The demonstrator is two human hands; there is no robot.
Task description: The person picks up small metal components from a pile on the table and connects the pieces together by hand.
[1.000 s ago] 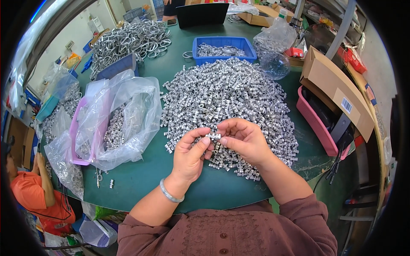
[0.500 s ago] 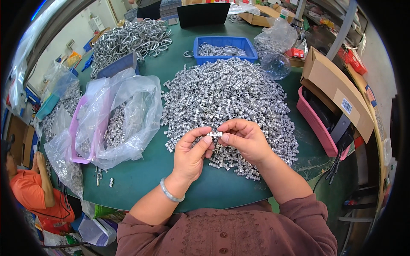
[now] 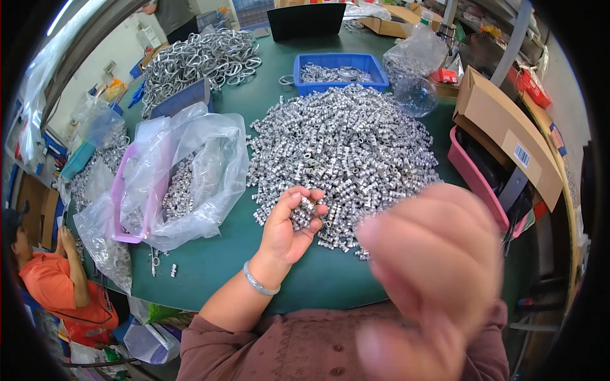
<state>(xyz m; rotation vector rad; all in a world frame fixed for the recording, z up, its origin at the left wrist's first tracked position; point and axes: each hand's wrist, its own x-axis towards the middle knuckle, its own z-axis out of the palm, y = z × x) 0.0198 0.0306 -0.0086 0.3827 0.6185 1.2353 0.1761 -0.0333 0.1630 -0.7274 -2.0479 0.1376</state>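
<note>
My left hand (image 3: 279,236), with a bangle at its wrist, is cupped at the near edge of a big heap of small ribbed silver metal fittings (image 3: 343,140). Several of the same metal fittings (image 3: 302,216) lie in its curled fingers. Raised close to the camera, my right hand (image 3: 438,260) looms large over the right side of the heap. Its fingers are smeared by motion, so whether it holds anything cannot be made out.
Left of the heap, a pink basket (image 3: 118,209) lined with a clear plastic bag (image 3: 230,152) holds more fittings. Behind stand a blue tray (image 3: 385,76) and a pile of metal rings (image 3: 203,60). A cardboard box (image 3: 502,120) is at right; a person in orange (image 3: 54,286) sits far left.
My two hands were together pinching one fitting; they have parted. The right has risen toward the camera, while the left has stayed near the heap, now showing several fittings in its fingers.
</note>
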